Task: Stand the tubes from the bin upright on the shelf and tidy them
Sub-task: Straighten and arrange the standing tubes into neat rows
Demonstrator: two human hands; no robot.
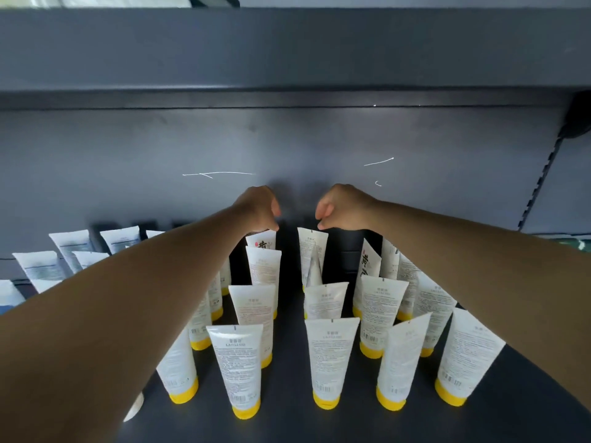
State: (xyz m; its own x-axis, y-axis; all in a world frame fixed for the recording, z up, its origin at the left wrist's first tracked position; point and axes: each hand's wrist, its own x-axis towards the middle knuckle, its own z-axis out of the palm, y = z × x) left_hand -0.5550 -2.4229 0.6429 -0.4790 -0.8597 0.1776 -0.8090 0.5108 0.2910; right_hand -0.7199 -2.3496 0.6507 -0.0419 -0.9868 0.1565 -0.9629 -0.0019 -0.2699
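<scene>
At centre frame, both hands reach to the back row; the left hand pinches the top edge of a rear tube, while the right hand, fingers curled, seems to nip another tube (contact is hard to read); yellow-capped tubes already stand on the shelf, so this looks like tidying; next, straighten both gently without toppling neighbours.

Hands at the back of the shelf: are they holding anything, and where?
Each pinches a tube's top edge: left hand the left back tube, right hand the right back tube.
</scene>
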